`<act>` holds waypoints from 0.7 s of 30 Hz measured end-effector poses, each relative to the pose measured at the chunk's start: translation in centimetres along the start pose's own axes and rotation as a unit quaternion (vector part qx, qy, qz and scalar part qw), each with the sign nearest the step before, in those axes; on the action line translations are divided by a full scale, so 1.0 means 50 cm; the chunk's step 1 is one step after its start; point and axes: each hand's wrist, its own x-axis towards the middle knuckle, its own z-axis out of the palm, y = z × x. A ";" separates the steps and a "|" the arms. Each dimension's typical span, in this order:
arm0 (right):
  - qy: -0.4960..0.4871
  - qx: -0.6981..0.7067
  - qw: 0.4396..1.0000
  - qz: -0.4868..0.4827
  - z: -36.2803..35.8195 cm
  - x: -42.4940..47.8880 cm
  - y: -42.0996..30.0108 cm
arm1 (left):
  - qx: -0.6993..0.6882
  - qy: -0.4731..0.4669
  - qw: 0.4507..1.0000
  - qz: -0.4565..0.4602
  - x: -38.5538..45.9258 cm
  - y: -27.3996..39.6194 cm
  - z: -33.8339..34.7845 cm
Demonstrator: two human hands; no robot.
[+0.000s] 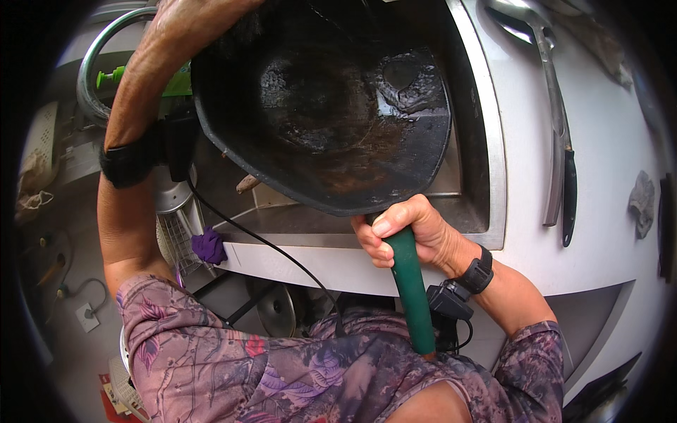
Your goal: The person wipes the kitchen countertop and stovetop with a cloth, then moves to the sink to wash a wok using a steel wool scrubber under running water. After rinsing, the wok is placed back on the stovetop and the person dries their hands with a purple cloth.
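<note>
My right hand (pixel 404 230) grips the green handle (pixel 406 280) of a dark, blackened wok (pixel 322 132), close to where it joins the pan. The handle points toward my body and its end is against my shirt. Tilted over a stainless steel sink (pixel 497 211), the wok shows me its inside; a wet, shiny patch of water (pixel 407 79) lies near its right wall. My left arm reaches up along the wok's left side, and the left hand is out of view past the top edge.
On the white counter (pixel 529 269) to the right lie a metal ladle (pixel 550 79), a black-handled utensil (pixel 569 195) and a grey rag (pixel 641 203). A purple cloth (pixel 209 246) hangs at the counter's left. A black cable (pixel 264 240) runs from my left wristband.
</note>
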 end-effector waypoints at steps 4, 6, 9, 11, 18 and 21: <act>0.068 -0.039 0.996 -0.046 -0.013 -0.007 -0.014 | -0.074 0.070 0.994 0.035 -0.006 -0.008 0.073; 0.080 -0.053 0.995 -0.026 -0.003 0.000 -0.002 | -0.111 0.034 0.993 0.021 -0.024 -0.110 0.088; 0.130 -0.074 0.988 -0.048 -0.009 -0.002 -0.012 | -0.156 0.050 0.986 0.038 -0.013 -0.162 0.179; 0.147 -0.095 0.983 -0.053 -0.004 -0.002 -0.015 | -0.179 0.063 0.982 0.011 -0.026 -0.156 0.196; 0.207 -0.148 0.964 -0.077 0.000 0.002 -0.013 | -0.290 0.107 0.950 -0.037 -0.063 -0.158 0.254; 0.245 -0.165 0.952 -0.077 0.009 0.000 -0.013 | -0.322 0.105 0.939 -0.064 -0.081 -0.157 0.276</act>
